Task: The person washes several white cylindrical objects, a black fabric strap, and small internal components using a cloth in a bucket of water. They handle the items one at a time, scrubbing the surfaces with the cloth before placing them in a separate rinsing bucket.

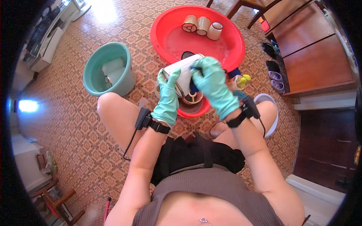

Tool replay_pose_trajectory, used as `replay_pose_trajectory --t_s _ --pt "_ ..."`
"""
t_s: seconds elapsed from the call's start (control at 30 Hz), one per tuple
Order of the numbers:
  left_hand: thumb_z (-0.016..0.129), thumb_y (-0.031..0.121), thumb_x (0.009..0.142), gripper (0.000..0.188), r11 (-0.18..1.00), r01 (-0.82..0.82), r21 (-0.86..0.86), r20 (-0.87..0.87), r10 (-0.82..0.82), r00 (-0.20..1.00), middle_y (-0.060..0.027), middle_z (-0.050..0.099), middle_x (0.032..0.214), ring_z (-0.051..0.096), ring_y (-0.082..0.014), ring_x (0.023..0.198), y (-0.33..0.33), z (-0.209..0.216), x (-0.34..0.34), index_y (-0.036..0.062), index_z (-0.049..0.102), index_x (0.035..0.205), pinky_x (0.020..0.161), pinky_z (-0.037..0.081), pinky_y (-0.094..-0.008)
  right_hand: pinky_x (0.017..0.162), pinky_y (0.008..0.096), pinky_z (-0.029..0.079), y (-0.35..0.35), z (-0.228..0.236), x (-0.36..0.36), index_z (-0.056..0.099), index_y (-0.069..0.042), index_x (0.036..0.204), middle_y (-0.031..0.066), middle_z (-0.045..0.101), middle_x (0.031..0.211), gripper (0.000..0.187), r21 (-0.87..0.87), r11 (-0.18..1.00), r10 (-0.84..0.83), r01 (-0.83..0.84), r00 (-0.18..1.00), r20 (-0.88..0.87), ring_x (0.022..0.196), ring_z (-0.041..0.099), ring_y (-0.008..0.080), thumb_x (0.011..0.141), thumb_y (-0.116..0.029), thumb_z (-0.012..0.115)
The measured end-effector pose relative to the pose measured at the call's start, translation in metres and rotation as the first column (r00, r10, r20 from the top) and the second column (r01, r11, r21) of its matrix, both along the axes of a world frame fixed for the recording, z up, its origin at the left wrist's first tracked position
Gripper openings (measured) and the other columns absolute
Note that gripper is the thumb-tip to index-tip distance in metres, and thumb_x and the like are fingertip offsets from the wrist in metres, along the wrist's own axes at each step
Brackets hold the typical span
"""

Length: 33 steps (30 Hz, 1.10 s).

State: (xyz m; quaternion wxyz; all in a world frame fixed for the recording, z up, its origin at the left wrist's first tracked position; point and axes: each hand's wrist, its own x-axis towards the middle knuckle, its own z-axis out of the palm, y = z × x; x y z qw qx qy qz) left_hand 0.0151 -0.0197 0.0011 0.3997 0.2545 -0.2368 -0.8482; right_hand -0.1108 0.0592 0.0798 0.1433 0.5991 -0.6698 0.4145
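Note:
Both my hands wear teal rubber gloves. My left hand (169,90) is closed on the rim of a white lampshade (184,64), held tilted over a small red basin (194,112). My right hand (214,81) is curled at the shade's right side, its fingers around a dark blue piece (194,83) that looks like a cloth or sponge; the glove covers most of it. Below the shade, a brown spoked ring (192,98) shows over the small basin. I cannot tell whether it belongs to the same shade.
A large red basin (160,43) ahead holds several small lampshades (203,25). To the left stands a teal bucket (130,81) with a white piece in water. A pump bottle (238,82) is on the right, near a pale basin (274,116). Purple clogs (277,81) lie by the wooden cabinet (316,64).

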Motion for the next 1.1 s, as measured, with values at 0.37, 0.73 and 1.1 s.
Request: replay_pose_trajectory --t_s 0.37,0.73,1.1 --pt "0.079 0.009 0.082 0.077 0.942 -0.145 -0.302 0.147 0.196 0.969 -0.0096 0.053 0.123 0.058 -0.0184 0.108 0.005 0.016 -0.006 0.0069 0.031 0.142 0.090 0.051 -0.0318 0.085 0.0431 0.048 -0.007 0.005 -0.020 0.067 -0.006 0.088 0.0145 0.065 0.091 0.013 0.202 0.979 -0.069 0.024 0.973 0.221 0.092 0.061 0.0332 0.075 -0.007 0.069" --pt "0.060 0.055 0.089 0.060 0.971 0.149 0.187 0.051 -0.161 0.986 -0.0062 0.068 0.109 0.068 -0.0214 0.097 0.000 0.029 0.000 0.0094 0.057 0.128 0.084 0.059 -0.0432 0.081 0.0437 0.048 0.000 -0.019 0.001 0.066 -0.007 0.087 0.0117 0.064 0.087 0.014 -0.030 0.999 -0.023 0.027 0.993 0.115 0.086 0.061 0.0346 0.073 -0.003 0.068" --pt "0.060 0.049 0.091 0.055 1.000 -0.009 0.026 0.037 0.008 0.999 -0.0059 0.064 0.117 0.062 -0.0227 0.108 -0.009 -0.029 -0.002 0.0075 0.056 0.127 0.091 0.053 -0.0405 0.079 0.0449 0.048 -0.012 -0.004 0.045 0.067 -0.005 0.085 0.0141 0.064 0.082 0.013 0.149 0.979 0.131 -0.137 0.990 0.051 0.086 0.061 0.0346 0.075 -0.011 0.070"
